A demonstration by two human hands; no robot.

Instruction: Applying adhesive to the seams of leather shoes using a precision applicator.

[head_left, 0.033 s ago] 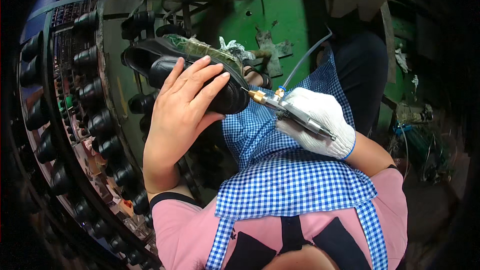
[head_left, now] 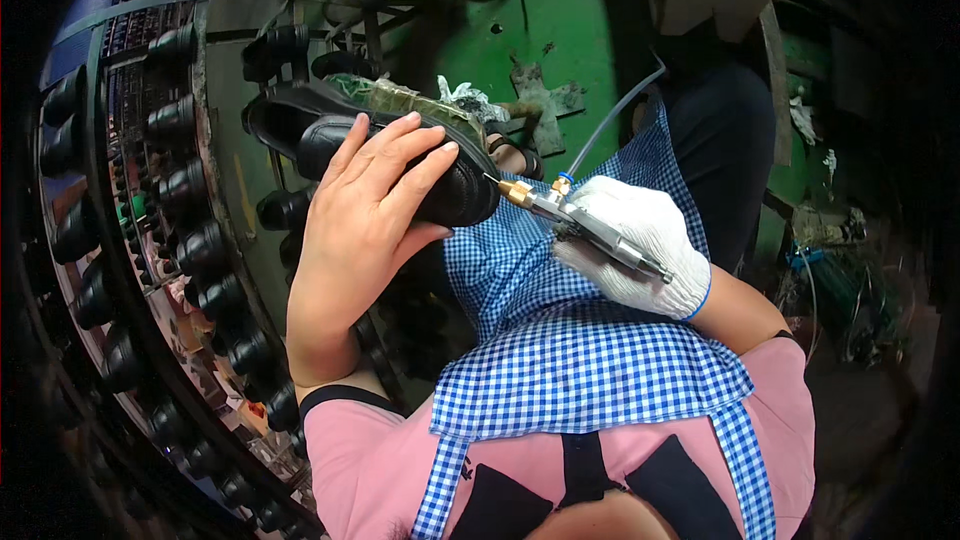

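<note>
My bare left hand (head_left: 375,200) lies over a black leather shoe (head_left: 462,185), fingers across its upper and thumb beneath, holding it sideways above my lap. The shoe's opening faces the left. In a white knit glove, my right hand (head_left: 645,240) is wrapped round a metal dispensing gun (head_left: 600,235) with a brass front. The gun's thin needle tip points at the toe edge of the shoe; whether it touches, I cannot tell. A clear hose (head_left: 615,110) rises from the blue fitting on the gun.
A tall rack (head_left: 205,200) with several rows of black shoes curves along the left. Behind the held shoe are a tape-wrapped support (head_left: 400,100) and crumpled foil-like material (head_left: 470,98). A cross-shaped metal base (head_left: 545,105) stands on the green floor (head_left: 560,20). Dark cluttered equipment (head_left: 850,280) lies at right.
</note>
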